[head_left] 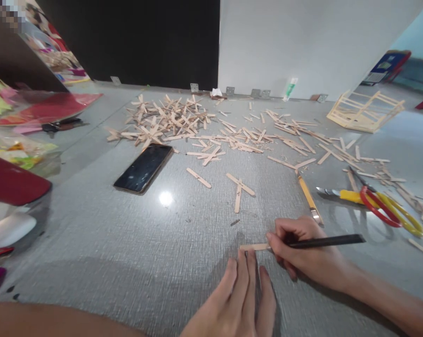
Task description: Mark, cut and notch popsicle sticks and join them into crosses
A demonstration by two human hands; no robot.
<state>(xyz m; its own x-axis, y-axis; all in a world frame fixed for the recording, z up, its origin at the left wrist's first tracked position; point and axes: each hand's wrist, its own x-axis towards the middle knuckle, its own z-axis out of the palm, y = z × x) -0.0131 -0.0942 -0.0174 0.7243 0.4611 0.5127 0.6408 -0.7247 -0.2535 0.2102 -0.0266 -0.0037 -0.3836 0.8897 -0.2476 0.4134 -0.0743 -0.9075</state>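
Observation:
Near the front of the grey table, a short wooden craft stick [254, 247] lies flat. My left hand [237, 299] rests on the table with its fingers stretched out, the middle fingertips touching the stick's near edge. A slim black pen-like tool [332, 240] is gripped in my right hand [302, 248], its rear end pointing right. The tool's tip is hidden by my fingers at the stick's right end. Beyond my hands lie two overlapping craft sticks [240, 183] and a single craft stick [198, 178].
A smartphone [144, 168] lies left of centre. Heaped craft sticks [169, 117] spread across the back. To the right are a yellow-handled tool [307, 194], scissors [383, 208] with red and yellow handles, and a small stick frame [366, 112]. A white mouse [11, 229] sits far left.

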